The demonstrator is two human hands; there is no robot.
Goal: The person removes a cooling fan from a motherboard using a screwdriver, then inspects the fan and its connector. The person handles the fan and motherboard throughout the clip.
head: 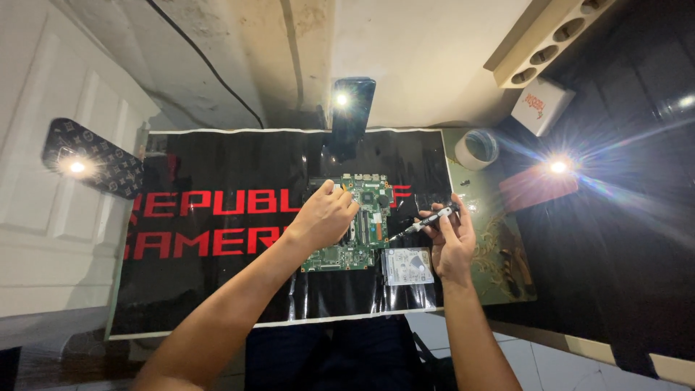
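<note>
A green circuit board (364, 246) lies on a black mat with red lettering (217, 217) in the middle of the table. My left hand (323, 216) rests on the board's left part, fingers curled down onto it. To the right, my right hand (452, 242) grips a slim black and silver screwdriver (428, 220) whose tip points left toward the board's right edge. A flat silver hard drive (407, 266) sits on the mat just below the screwdriver, beside the board.
A dark phone (350, 116) with its light on leans at the mat's back edge. A roll of tape (476, 148) stands at the back right, a white box (543, 106) beyond it. Bright lamps shine at left (76, 167) and right (557, 166).
</note>
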